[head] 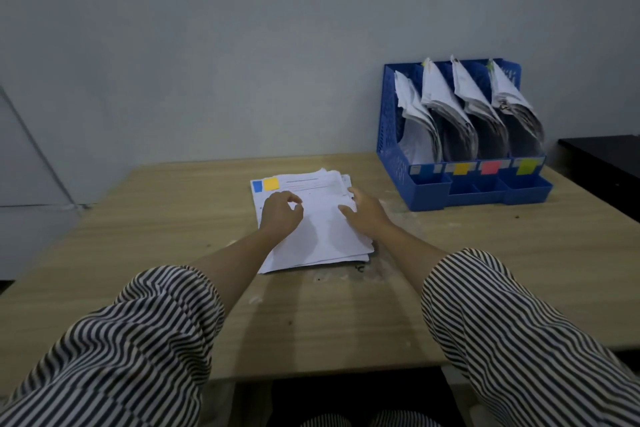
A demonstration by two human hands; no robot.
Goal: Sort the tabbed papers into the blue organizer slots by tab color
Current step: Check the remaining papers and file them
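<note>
A stack of white papers lies flat on the wooden table, its top sheet showing a blue tab and a yellow tab at the far left corner. My left hand rests on the stack with fingers loosely curled. My right hand lies on the stack's right side, fingers extended over the paper. The blue organizer stands at the back right, each slot holding leaning papers, with a yellow label, a red label and a green label on its front.
A grey wall runs behind the table. A dark surface sits to the right of the organizer. The table's front edge is near my striped sleeves. A pale panel leans at the far left.
</note>
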